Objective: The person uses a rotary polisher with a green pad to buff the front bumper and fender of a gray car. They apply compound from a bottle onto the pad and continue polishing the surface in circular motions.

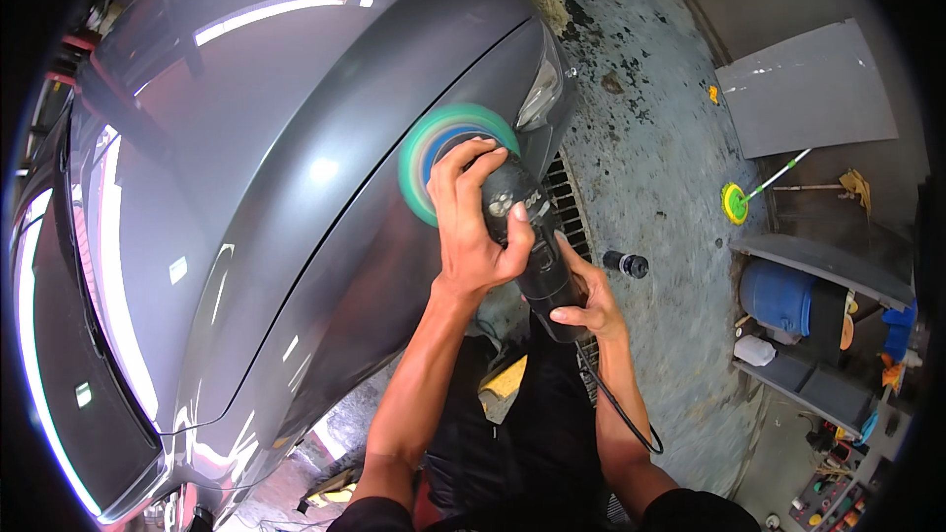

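Black sleeves (705, 512) and black clothing (542, 463) are closest, along the lower edge of view. Both hands grip a black polisher (542, 261): the left hand (468, 222) is curled over its head, while the right hand (591, 300) is closed around its rear end, from which a cord (626, 414) loops past the right forearm. Its green-rimmed pad (419, 177), blurred, sits against the fender (379, 266) of a dark grey car (266, 177), near the headlight (542, 89) and right by the seam (315, 261) along the hood's edge. Below the fender's edge, a slotted grate (574, 207) runs along the floor (680, 345). Just beyond it lies a black cylindrical object (626, 264). A yellow-green mop (735, 204) rests near the floor's far right edge, beneath a grey panel (808, 89); a blue barrel (778, 298) lies farther down that side.
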Demonstrator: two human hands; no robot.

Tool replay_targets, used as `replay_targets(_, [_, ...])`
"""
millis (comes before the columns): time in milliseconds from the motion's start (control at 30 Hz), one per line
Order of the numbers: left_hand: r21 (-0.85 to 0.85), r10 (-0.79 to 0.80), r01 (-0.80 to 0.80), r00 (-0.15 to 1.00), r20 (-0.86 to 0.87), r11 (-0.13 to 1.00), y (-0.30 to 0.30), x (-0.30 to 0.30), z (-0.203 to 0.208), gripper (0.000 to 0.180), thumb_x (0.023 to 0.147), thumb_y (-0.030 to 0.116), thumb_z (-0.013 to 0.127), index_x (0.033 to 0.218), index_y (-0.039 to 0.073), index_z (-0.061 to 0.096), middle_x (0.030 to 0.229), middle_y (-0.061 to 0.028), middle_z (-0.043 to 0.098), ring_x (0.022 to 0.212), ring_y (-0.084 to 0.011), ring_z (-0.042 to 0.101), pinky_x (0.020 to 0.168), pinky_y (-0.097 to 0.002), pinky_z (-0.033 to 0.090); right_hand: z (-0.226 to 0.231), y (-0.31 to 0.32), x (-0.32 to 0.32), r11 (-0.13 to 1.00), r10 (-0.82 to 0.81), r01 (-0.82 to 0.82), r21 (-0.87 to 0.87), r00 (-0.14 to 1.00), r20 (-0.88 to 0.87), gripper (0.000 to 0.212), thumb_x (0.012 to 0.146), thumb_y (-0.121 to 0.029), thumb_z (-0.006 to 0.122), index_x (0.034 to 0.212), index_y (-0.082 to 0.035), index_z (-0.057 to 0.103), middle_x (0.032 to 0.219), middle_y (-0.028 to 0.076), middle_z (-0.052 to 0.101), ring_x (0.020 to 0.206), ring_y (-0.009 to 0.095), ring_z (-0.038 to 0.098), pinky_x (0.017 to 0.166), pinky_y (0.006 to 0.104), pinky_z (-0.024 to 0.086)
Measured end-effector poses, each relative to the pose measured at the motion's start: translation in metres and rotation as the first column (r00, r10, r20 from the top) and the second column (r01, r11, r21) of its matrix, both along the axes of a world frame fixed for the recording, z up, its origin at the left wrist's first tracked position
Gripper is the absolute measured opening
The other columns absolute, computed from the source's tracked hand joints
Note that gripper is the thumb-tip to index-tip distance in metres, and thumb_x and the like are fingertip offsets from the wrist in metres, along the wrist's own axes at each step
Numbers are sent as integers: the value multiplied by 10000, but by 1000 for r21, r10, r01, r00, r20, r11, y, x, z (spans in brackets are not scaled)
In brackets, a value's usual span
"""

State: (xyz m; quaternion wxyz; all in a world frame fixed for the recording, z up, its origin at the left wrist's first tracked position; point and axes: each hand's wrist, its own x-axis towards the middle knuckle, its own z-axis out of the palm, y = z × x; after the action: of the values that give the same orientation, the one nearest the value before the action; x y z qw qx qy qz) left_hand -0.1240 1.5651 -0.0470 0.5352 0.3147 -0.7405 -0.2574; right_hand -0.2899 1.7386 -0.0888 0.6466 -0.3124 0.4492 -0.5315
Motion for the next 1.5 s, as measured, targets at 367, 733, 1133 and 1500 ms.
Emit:
replay_targets(367, [149, 21, -38, 993, 115, 988, -32, -78, 0, 593, 765, 150, 718, 1331, 8, 609, 1328, -200, 583, 1255, -389, 549, 1099, -505, 373, 9, -37, -63, 995, -13, 1, 102, 993, 119, 1148, 736, -218, 845, 1695, 33, 267, 1364, 184, 649, 1129, 266, 710, 971, 396, 583])
replay_targets(733, [252, 63, -93, 990, 126, 963, -84, -149, 2, 575, 778, 165, 706, 1316, -12, 605, 1308, -211, 589, 1246, -394, 548, 1103, -498, 370, 9, -81, -150, 991, 69, -75, 114, 996, 55, 1130, 797, -178, 838, 1708, 47, 209, 1455, 207, 596, 1235, 270, 651, 1049, 383, 513])
replay_targets(1133, [285, 141, -174, 981, 133, 943, -131, -223, 3, 553, 777, 128, 707, 1302, -4, 596, 1296, -188, 578, 1223, -387, 546, 1087, -502, 377, 38, -147, -227, 977, 101, -126, 174, 984, 147, 1063, 839, -146, 829, 1705, 41, 241, 1485, 188, 615, 1185, 243, 708, 1038, 377, 568])
replay_targets(1500, [302, 176, -216, 972, 154, 928, -155, -261, -2, 551, 788, 138, 710, 1303, -13, 588, 1299, -199, 565, 1192, -394, 541, 1068, -512, 381, 35, -171, -264, 966, 76, -80, 246, 997, 27, 1099, 781, -268, 800, 1693, 36, 266, 1336, 213, 663, 1018, 295, 764, 824, 403, 659])
